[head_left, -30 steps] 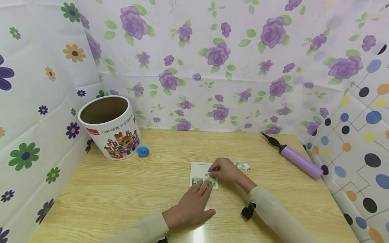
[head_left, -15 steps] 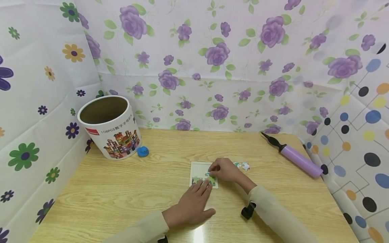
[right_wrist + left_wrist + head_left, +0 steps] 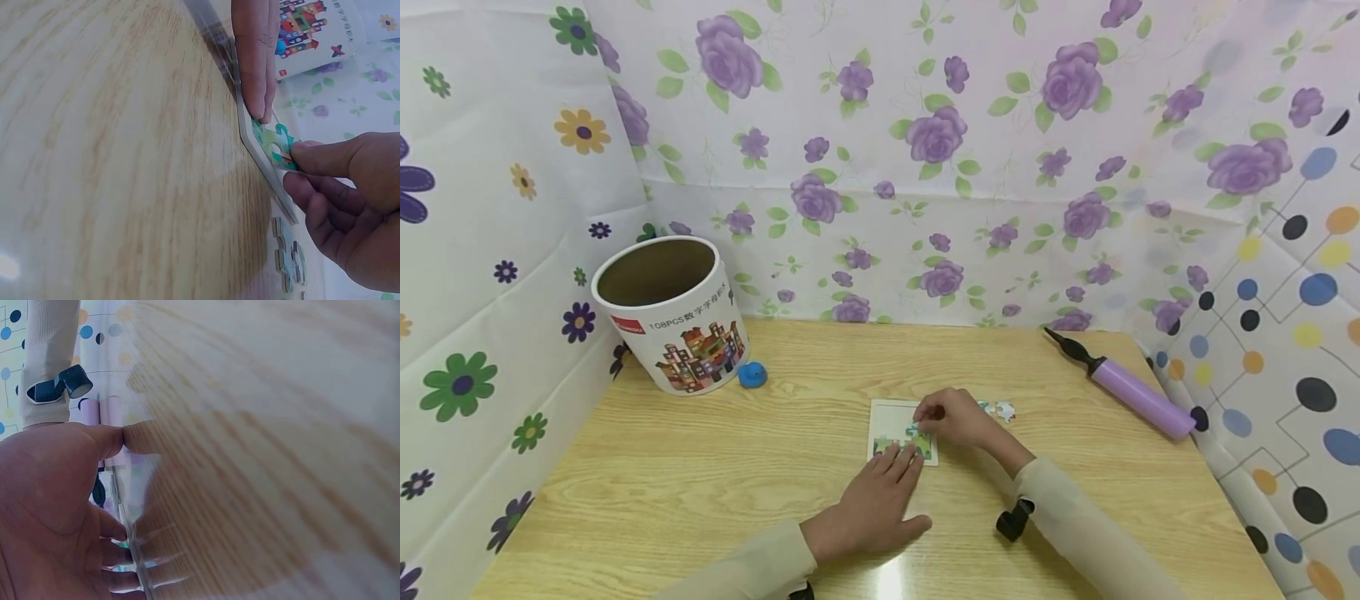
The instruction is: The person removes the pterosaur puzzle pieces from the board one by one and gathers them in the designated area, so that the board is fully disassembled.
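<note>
Left hand [image 3: 880, 510], flat across the near edge, and right hand [image 3: 957, 417], pinching, share a pale puzzle tray [image 3: 891, 416]. Thumb and finger hold a green puzzle piece [image 3: 285, 157] at the tray's right; loose pieces [image 3: 1006, 411] lie just outside.

Tray [image 3: 891, 412] off-wht, its pcs [image 3: 269, 139] mostly grn; pump [image 3: 1138, 396] lilac/blk; back cloth [image 3: 880, 150] wht w/ purp roses.
</note>
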{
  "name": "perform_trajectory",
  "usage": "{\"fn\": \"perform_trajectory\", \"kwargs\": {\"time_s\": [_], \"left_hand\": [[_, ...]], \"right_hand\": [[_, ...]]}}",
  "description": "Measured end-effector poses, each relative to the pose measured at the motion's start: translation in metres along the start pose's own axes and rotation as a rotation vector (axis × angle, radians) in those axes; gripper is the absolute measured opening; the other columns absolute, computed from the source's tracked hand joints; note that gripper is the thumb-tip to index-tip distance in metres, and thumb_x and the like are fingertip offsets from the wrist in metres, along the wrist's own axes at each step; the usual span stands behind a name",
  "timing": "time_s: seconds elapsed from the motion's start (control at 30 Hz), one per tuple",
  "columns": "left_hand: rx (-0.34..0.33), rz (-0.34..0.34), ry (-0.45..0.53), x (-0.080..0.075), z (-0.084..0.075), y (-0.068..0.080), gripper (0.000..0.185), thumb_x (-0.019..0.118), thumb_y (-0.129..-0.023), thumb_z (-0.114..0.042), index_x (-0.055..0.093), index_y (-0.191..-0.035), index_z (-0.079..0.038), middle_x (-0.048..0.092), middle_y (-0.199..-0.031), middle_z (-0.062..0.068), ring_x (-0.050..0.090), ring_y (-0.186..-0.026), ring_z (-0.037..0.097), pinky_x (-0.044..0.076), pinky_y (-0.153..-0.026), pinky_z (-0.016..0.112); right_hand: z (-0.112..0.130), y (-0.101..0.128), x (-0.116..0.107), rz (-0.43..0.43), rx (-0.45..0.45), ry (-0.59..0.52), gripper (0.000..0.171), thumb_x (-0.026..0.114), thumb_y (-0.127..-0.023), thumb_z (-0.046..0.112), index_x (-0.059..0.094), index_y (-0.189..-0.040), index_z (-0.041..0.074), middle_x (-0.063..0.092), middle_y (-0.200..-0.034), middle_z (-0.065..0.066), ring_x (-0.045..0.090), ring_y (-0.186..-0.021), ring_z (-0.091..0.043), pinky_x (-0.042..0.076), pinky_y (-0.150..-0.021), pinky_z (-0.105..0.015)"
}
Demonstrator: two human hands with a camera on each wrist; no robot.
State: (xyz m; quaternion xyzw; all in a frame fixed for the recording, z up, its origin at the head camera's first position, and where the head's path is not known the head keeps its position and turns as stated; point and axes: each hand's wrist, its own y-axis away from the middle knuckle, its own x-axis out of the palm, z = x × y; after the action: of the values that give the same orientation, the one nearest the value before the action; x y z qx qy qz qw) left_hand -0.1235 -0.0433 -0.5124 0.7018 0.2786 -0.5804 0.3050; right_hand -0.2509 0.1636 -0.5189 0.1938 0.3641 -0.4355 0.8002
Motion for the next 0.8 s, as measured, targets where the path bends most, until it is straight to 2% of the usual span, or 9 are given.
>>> {"fn": "perform_trajectory", "kwargs": {"time_s": [0.23, 0.47, 0.8], "left_hand": [[-0.006, 0.0, -0.001, 0.0, 0.001, 0.0, 0.083, 0.044, -0.103, -0.061, 0.03, -0.16, -0.002, 0.027, -0.167, 0.017, 0.026, -0.154, 0.035, 0.031, -0.12, 0.047], [0.006, -0.003, -0.004, 0.002, 0.001, -0.001, 0.083, 0.043, -0.104, -0.061, 0.03, -0.16, -0.001, 0.026, -0.166, 0.018, 0.026, -0.154, 0.036, 0.032, -0.119, 0.048], [0.008, -0.01, 0.002, 0.003, 0.001, -0.001, 0.082, 0.043, -0.104, -0.06, 0.031, -0.159, -0.001, 0.027, -0.166, 0.019, 0.025, -0.153, 0.037, 0.031, -0.119, 0.049]], "right_hand": [[0.003, -0.001, -0.002, -0.033, 0.039, -0.014, 0.006, 0.075, -0.095, 0.013, 0.079, -0.096, 0.017, 0.072, -0.088, 0.01, 0.065, -0.082, -0.007, 0.056, -0.077, -0.03], [0.001, 0.005, -0.013, -0.043, 0.084, -0.028, 0.007, 0.073, -0.096, 0.019, 0.078, -0.099, 0.023, 0.072, -0.093, 0.009, 0.066, -0.085, -0.008, 0.057, -0.077, -0.031], [-0.016, 0.025, -0.038, -0.071, 0.042, -0.021, 0.008, 0.074, -0.096, 0.02, 0.079, -0.101, 0.019, 0.074, -0.096, 0.007, 0.067, -0.085, -0.009, 0.057, -0.078, -0.034]]}}
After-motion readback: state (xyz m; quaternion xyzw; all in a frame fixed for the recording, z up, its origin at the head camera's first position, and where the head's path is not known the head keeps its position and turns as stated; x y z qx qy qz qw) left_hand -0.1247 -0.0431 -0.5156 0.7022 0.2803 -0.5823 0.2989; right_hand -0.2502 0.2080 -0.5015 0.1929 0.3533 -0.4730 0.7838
